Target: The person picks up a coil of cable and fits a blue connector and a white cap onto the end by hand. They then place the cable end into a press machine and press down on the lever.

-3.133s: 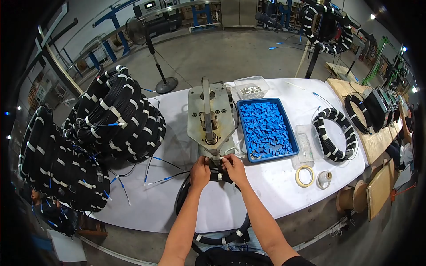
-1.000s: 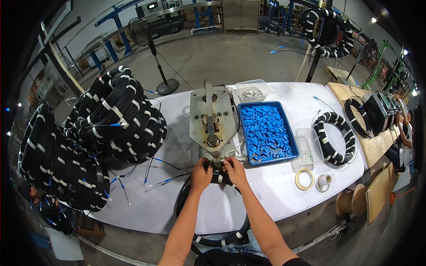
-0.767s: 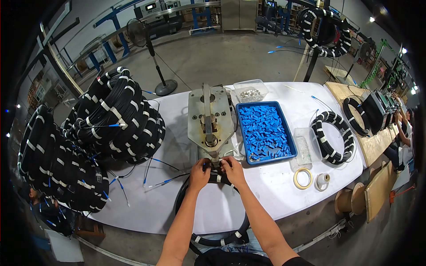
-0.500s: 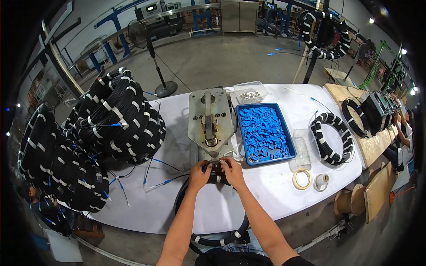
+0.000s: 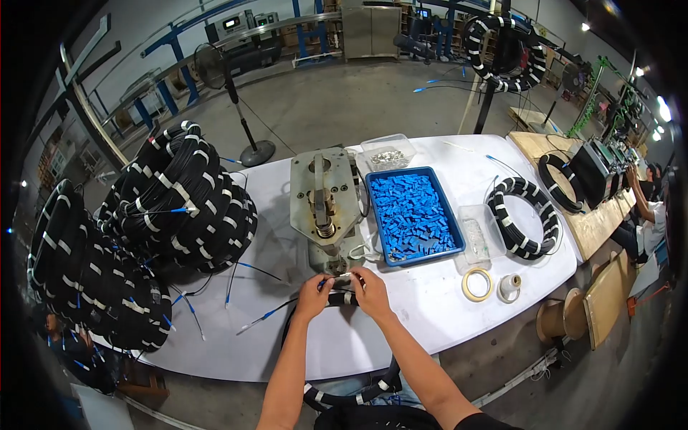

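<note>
The cable end (image 5: 337, 281) lay at the near foot of the press (image 5: 322, 197), pinched between both hands: left hand (image 5: 312, 295) and right hand (image 5: 370, 292) closed on it, over the coil (image 5: 342, 299). Judging by this, the end was being fitted; next called for seating it squarely. A blue tray (image 5: 412, 215) sat right. No writing was legible.

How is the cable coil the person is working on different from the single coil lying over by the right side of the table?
The coil in the hands hangs over the table's near edge, gripped by the left hand and right hand; the coil on the right lies flat on the table, untouched. The held coil shows few white bands, the right one many, closely spaced. Both are rings of black cable bound with white bands.
</note>
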